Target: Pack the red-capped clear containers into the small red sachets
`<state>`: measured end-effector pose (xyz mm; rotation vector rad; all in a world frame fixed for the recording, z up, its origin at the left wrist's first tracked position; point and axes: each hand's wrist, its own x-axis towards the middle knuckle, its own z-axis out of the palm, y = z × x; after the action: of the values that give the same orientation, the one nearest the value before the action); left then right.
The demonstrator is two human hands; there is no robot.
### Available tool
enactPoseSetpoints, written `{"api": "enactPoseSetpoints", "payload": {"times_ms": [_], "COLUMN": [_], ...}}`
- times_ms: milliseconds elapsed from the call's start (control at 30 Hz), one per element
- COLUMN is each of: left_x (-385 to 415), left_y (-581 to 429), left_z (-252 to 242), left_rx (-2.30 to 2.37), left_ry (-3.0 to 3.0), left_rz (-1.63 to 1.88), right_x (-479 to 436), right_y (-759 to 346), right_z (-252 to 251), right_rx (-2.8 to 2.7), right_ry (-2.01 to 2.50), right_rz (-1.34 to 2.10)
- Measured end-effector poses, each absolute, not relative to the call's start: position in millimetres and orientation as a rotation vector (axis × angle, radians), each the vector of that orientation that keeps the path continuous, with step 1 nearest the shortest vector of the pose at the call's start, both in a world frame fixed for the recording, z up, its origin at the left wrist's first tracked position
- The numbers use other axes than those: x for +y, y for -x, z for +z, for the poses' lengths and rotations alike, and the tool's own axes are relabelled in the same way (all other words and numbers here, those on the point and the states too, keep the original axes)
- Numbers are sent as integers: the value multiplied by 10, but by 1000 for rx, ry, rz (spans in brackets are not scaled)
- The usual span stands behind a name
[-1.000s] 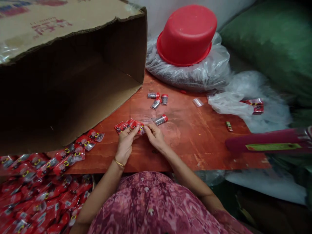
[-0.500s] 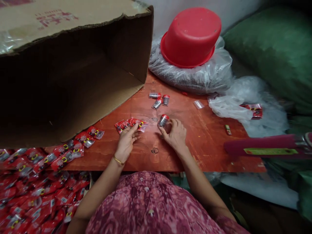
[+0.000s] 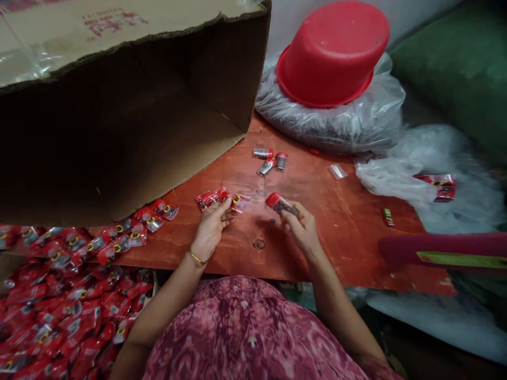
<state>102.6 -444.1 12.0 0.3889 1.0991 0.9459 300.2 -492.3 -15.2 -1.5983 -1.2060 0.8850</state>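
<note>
My left hand (image 3: pixel 214 224) pinches the end of a fanned row of small red packets (image 3: pixel 216 197) just above the red-brown tabletop (image 3: pixel 237 169). To its right, my right hand (image 3: pixel 301 227) is closed on a small clear bottle (image 3: pixel 282 205) with a red cap and dark contents. The bottle is tilted, its cap pointing up and left towards the packets. Beyond the hands, three similar bottles (image 3: pixel 266 167) lie or stand close together on the table.
A large open carton (image 3: pixel 222 129) covers the back left. Red packets (image 3: pixel 67 311) are heaped at the lower left. A red basin (image 3: pixel 336 53) sits upside down on a plastic sack (image 3: pixel 332 126). A purple object (image 3: pixel 400 248) juts in from the right.
My right hand has drawn the bottle to the right and tipped it over from nearly upright. My left hand still holds the packets. The whole view has shifted slightly.
</note>
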Motion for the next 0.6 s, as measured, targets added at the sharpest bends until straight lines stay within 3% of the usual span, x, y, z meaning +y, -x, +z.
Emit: {"api": "enactPoseSetpoints", "payload": {"times_ms": [100,600], "left_x": [-4457,-4542], "left_y": [-1062,-1131], "left_z": [125,211], "left_rx": [1101,1107], "left_ry": [-457,-660], "left_rz": [939,964], "right_x": [-5117,-5139], "right_y": [-2842,-2590], "right_z": [32,-69], "right_rx": [-1157,-941], "right_ry": [1425,1272], "right_rz": [1192,1421]}}
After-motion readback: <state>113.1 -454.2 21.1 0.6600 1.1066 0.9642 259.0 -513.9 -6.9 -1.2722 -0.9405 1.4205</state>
